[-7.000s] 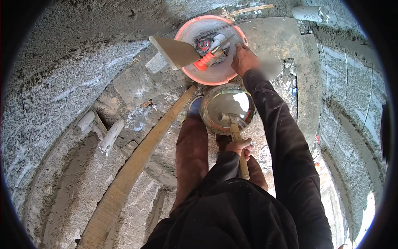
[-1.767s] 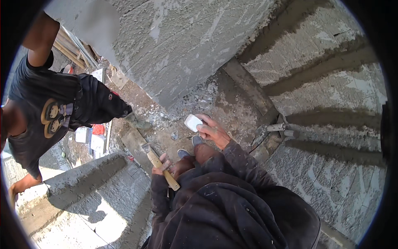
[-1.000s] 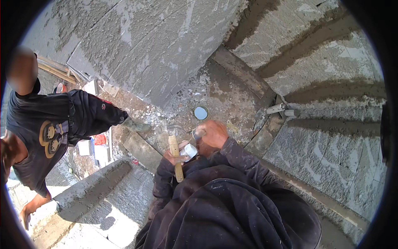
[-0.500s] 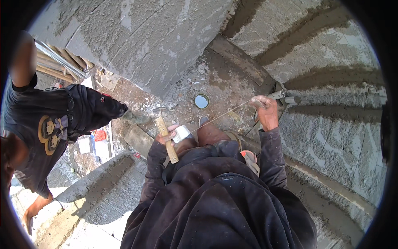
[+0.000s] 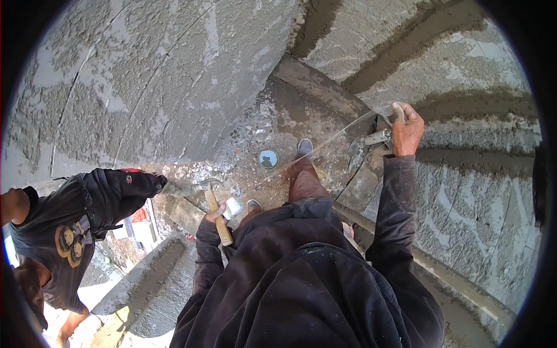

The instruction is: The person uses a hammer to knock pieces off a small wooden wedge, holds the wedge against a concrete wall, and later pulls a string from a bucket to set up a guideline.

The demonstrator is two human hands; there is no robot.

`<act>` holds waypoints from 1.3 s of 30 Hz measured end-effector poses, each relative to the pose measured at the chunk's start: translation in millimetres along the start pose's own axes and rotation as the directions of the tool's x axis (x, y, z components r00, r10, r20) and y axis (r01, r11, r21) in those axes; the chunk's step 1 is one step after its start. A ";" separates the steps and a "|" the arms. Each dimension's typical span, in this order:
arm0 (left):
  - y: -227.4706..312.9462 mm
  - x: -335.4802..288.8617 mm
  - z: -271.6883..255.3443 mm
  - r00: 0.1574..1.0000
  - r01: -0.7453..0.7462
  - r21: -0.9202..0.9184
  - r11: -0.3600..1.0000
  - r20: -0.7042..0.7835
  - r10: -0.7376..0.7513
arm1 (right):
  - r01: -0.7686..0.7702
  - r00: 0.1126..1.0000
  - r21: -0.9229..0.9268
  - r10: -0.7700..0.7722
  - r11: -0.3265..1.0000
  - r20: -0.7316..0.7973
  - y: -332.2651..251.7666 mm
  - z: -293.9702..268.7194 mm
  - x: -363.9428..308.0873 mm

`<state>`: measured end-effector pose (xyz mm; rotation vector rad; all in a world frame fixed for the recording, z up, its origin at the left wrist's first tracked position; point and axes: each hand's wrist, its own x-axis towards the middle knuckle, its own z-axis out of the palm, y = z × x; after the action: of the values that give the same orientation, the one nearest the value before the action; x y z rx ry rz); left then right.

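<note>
My left hand (image 5: 213, 213) is closed round the wooden handle of a hammer (image 5: 224, 232), its metal head pointing away from me. Against the same fingers sits a small white block or reel (image 5: 234, 207); I cannot tell which. A thin pale string (image 5: 346, 127) stretches from near that white piece, across my leg, to the right. At its other end my right hand (image 5: 407, 130) is raised near the right wall, thumb and fingers pinched on the string. Below that hand lies a short grey piece (image 5: 377, 137) at the wall's foot.
Rough plastered walls rise at the left (image 5: 151, 87) and right (image 5: 476, 191), the right one with dark wet mortar bands. A round container of liquid (image 5: 267, 159) stands on the rubble floor. A plank (image 5: 325, 87) lies behind it. Another person (image 5: 64, 214) stands close at left.
My right hand has moved right and slightly away, drawing the string longer. The left hand, with hammer and white piece, has shifted left. My view has turned and one foot is further forward.
</note>
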<state>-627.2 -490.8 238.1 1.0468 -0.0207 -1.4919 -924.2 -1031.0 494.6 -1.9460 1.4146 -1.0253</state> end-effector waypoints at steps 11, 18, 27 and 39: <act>10.2 167.0 75.7 0.854 -0.071 -0.172 0.982 -0.519 -0.029 | 0.259 0.840 0.007 -0.229 0.966 0.492 51.7 111.3 232.7; -6.2 293.0 51.3 0.681 -0.131 -0.296 0.946 -0.721 -0.131 | 0.139 0.688 0.087 -0.159 0.986 0.708 98.2 209.6 297.8; -0.6 297.7 11.4 0.284 -0.229 -0.267 0.936 -0.938 -0.198 | 0.040 0.354 0.230 -0.229 0.972 0.907 103.2 360.9 222.9; 41.5 307.7 206.3 0.773 -0.045 -0.271 0.962 -0.620 -0.138 | 0.229 0.100 0.077 -0.102 0.970 0.990 147.5 413.3 142.2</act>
<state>-668.0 -859.9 205.5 1.2814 0.6834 -1.0730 -644.8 -1221.7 181.0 -2.0986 0.3748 0.4694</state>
